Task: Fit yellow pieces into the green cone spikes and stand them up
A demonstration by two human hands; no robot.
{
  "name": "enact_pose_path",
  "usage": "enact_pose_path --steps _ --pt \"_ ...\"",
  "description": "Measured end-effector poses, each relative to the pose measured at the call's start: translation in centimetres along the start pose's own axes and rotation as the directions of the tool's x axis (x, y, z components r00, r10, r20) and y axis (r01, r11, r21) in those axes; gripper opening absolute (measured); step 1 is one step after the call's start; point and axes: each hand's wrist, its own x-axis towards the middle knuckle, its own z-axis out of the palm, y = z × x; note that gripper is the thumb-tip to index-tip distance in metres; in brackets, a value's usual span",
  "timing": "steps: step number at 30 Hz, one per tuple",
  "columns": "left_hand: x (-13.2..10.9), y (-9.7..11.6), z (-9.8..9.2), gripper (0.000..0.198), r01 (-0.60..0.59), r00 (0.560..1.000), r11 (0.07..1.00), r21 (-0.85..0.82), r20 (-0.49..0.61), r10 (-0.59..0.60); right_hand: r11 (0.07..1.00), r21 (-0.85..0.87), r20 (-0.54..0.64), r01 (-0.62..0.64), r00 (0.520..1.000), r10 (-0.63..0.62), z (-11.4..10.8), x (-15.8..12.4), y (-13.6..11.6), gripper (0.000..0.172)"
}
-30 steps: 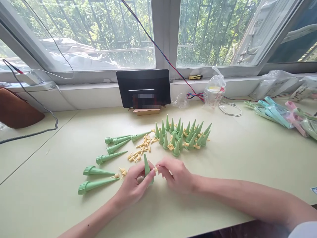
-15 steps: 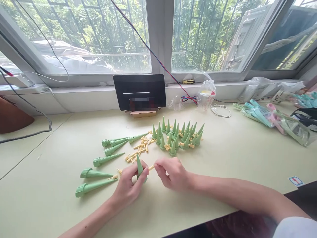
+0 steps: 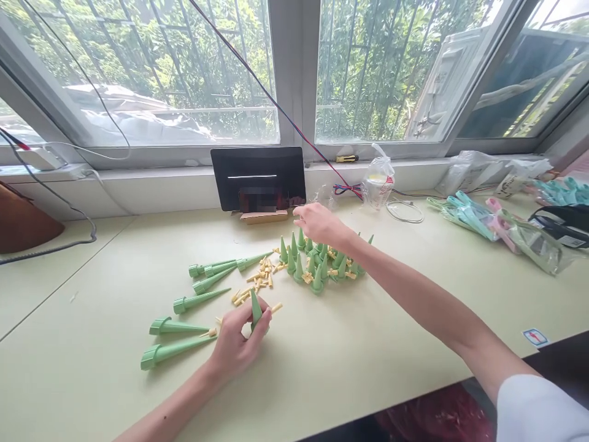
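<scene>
My left hand (image 3: 240, 334) is closed around a green plastic watering spike (image 3: 256, 309), its tip pointing up. From the spike's side a cream-coloured nozzle (image 3: 277, 308) sticks out to the right, past my thumb. My right hand (image 3: 319, 224) is raised over the back of a cluster of upright green spikes (image 3: 316, 281), near the lower right corner of a black tablet (image 3: 257, 178). Its fingers are stretched forward and nothing shows in them; whether they touch the tablet I cannot tell. A pile of loose cream nozzles (image 3: 262, 276) lies just beyond my left hand.
Several green spikes (image 3: 179, 353) lie on their sides at the left. Behind the cluster stand a bagged cup (image 3: 380, 184) and a coiled white cable (image 3: 405, 210). Bagged pastel straps (image 3: 478, 218) are at the right. A brown pot (image 3: 27, 218) stands far left.
My right hand has let go of the cream nozzle and moved up and away to the tablet's corner. My left hand still holds the spike, nearly in the same place.
</scene>
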Motion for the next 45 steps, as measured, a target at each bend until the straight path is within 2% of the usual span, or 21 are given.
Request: enact_pose_path --steps 2,5,10,16,25,27,29,31,33,35,37,39,42,45 --pt "0.0 0.0 0.0 0.025 0.004 1.0 1.0 -0.004 -0.001 -0.004 1.0 -0.009 0.076 -0.018 0.997 0.019 0.3 0.8 0.0 0.015" --pt "-0.1 0.2 0.0 0.025 0.012 1.0 1.0 0.003 0.007 -0.012 1.0 -0.014 0.11 -0.025 0.994 0.026 0.8 1.2 0.0 0.021" --pt "-0.2 0.3 -0.1 0.024 0.002 1.0 0.999 0.033 0.01 -0.003 0.999 0.008 0.122 0.039 0.992 -0.039 1.6 1.3 0.8 0.034" --pt "-0.2 0.0 0.0 0.024 -0.008 1.0 1.0 0.03 0.0 0.008 0.995 0.016 0.116 0.102 0.988 -0.103 1.6 0.6 0.9 0.038" --pt "-0.2 0.0 0.1 0.024 0.018 1.0 0.999 0.051 0.006 -0.018 0.989 0.014 0.105 0.148 0.983 -0.148 1.4 -0.9 0.5 0.033" --pt "-0.2 0.1 0.1 0.025 0.017 1.0 0.999 0.044 0.007 -0.017 0.987 0.006 0.087 0.16 0.983 -0.16 1.4 -1.1 0.5 0.028" --pt "-0.1 0.1 0.0 0.026 0.016 1.0 0.999 0.037 0.004 -0.016 0.983 0.003 0.017 0.184 0.983 -0.184 1.2 -1.6 0.1 0.018" --pt "-0.1 0.2 0.0 0.025 0.019 1.0 0.999 0.03 0.0 -0.019 0.974 0.003 -0.156 0.228 0.962 -0.225 0.7 -2.6 -1.0 0.011" --pt "-0.1 0.3 -0.1 0.025 0.023 1.0 0.999 0.022 -0.003 -0.023 0.948 0.051 -0.4 0.315 0.876 -0.27 0.3 -4.2 -2.5 0.012" --pt "0.0 0.5 -0.2 0.025 0.03 1.0 0.999 0.017 -0.01 -0.03 0.897 0.102 -0.555 0.429 0.774 -0.307 0.5 -6.2 -4.2 0.019" --pt "0.1 0.7 -0.2 0.024 0.036 0.999 0.999 0.017 -0.027 -0.036 0.847 0.112 -0.603 0.52 0.713 -0.357 1.7 -8.2 -5.7 0.02" --pt "0.3 0.9 -0.3 0.024 0.041 0.998 0.999 0.019 -0.041 -0.04 0.806 0.111 -0.622 0.581 0.673 -0.4 3.6 -9.9 -6.5 0.017" --pt "0.3 1.1 -0.4 0.026 0.051 0.998 0.999 0.005 -0.038 -0.051 0.794 0.159 -0.611 0.586 0.69 -0.387 7.1 -11.5 -6.4 0.013" --pt "0.2 1.2 -0.3 0.027 0.06 0.998 0.998 0.007 -0.011 -0.06 0.793 0.301 -0.559 0.53 0.772 -0.303 10.1 -12.6 -5.7 0.013"
